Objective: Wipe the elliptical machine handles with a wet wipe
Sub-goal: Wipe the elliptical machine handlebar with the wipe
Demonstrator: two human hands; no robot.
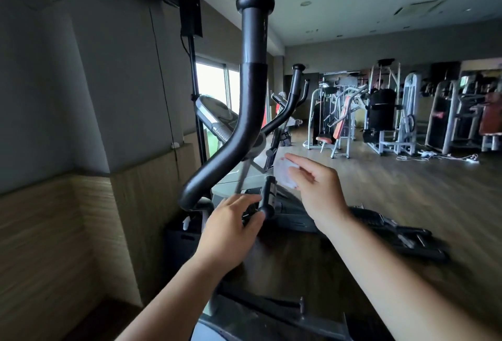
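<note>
A tall black curved elliptical handle with a round knob (252, 69) rises at the machine's left side. Below it, the left hand (231, 226) curls loosely around a short black fixed grip (267, 196). Just right, the right hand (316, 188) pinches a crumpled white wet wipe (282, 175), clear of both handles.

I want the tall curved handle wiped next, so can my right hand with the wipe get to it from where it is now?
Probably yes. The right hand holds the wet wipe in open air, and nothing stands between it and the tall curved handle up to its left. The left hand sits lower, by the short grip.
</note>
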